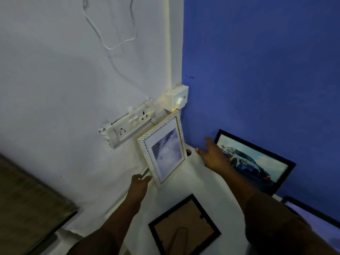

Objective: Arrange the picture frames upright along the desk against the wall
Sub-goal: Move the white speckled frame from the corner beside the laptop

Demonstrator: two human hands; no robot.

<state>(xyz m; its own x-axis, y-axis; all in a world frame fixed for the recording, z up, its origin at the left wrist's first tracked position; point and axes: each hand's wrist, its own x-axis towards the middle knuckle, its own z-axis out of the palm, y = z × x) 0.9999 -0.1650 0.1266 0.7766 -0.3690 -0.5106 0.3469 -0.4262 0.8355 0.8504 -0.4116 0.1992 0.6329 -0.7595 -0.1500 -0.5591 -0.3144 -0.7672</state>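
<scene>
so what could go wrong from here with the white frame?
1. The white frame is tilted in the corner, with only the left hand at its lower edge; the right hand is open beside it. It could tip or slide.
2. Its top sits close to the switch box and the socket strip; it may knock them.
3. The face-down black frame lies right below, in any fall path.

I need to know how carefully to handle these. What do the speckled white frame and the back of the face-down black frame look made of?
Speckled white frame: probably plastic or resin, with a pebbled white face and thin gold edging. Face-down black frame: matte black border around a brown fibreboard or card backing with small turn clips and a stand.
</scene>
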